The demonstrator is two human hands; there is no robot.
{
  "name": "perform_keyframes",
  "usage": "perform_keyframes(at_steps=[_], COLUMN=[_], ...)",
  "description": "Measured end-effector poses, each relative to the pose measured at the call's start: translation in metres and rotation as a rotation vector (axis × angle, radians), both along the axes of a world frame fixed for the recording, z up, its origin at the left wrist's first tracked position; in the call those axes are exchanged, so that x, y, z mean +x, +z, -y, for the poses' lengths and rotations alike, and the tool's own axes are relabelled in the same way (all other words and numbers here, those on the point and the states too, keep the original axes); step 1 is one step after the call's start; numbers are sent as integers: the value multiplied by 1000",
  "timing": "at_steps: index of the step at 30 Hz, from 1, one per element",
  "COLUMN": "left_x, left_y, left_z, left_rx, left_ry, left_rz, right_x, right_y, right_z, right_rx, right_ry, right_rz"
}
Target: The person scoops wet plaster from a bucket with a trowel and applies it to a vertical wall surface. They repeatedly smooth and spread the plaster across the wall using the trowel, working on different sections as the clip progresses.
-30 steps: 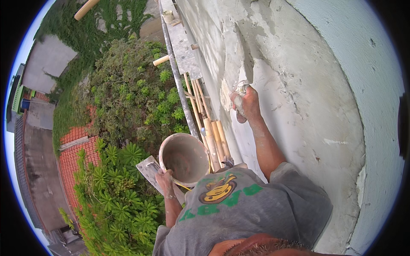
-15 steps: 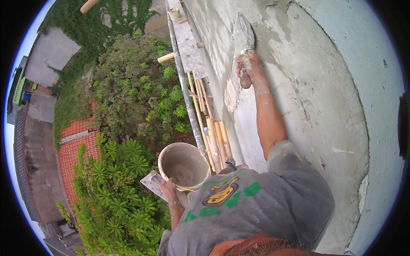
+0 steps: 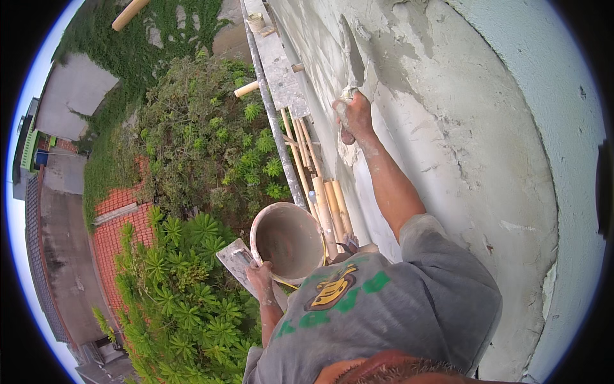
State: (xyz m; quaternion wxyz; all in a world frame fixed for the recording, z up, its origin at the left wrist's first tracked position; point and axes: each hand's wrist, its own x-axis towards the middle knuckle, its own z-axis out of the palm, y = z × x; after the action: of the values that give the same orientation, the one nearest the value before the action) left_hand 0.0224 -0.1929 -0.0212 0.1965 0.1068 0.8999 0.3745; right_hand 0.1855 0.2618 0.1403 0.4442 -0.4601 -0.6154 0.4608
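Note:
My right hand (image 3: pixel 356 116) is closed around the wooden handle of a pointed trowel (image 3: pixel 354 56). Its narrow grey blade lies along the plastered wall (image 3: pixel 448 173), and pale mortar clings near the handle. Low on the left, the fingers of my left hand (image 3: pixel 259 278) close over the rim of a round bucket (image 3: pixel 288 246), whose inner wall is coated with grey residue. A flat rectangular plastering float (image 3: pixel 235 261) sits beside the bucket against that same hand; how it is gripped is partly hidden.
Bamboo poles (image 3: pixel 325 208) and a splattered plank (image 3: pixel 283 77) form scaffolding along the wall, edged by a long rail (image 3: pixel 272 109). A small pot (image 3: pixel 256 23) stands on the far plank. Beyond the rail, far below, are shrubs (image 3: pixel 198 128) and a red tiled roof (image 3: pixel 121 237).
My right hand and the trowel have shifted left and slightly nearer on the wall. The bucket, float and left hand have moved a little to the right.

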Motion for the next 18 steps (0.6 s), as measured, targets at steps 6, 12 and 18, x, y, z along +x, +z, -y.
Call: perform_keyframes(at_steps=[6, 12, 18], left_x=[-7, -6, -10], left_y=[5, 21, 35], left_z=[-4, -19, -38], left_rx=[75, 6, -46], left_ry=[1, -50, -132], left_rz=[111, 101, 86], right_x=[13, 61, 105], right_y=[-32, -10, 8], right_z=[-37, 43, 96], right_rx=[49, -13, -16], right_ry=[-122, -73, -69], right_rz=[90, -8, 2])
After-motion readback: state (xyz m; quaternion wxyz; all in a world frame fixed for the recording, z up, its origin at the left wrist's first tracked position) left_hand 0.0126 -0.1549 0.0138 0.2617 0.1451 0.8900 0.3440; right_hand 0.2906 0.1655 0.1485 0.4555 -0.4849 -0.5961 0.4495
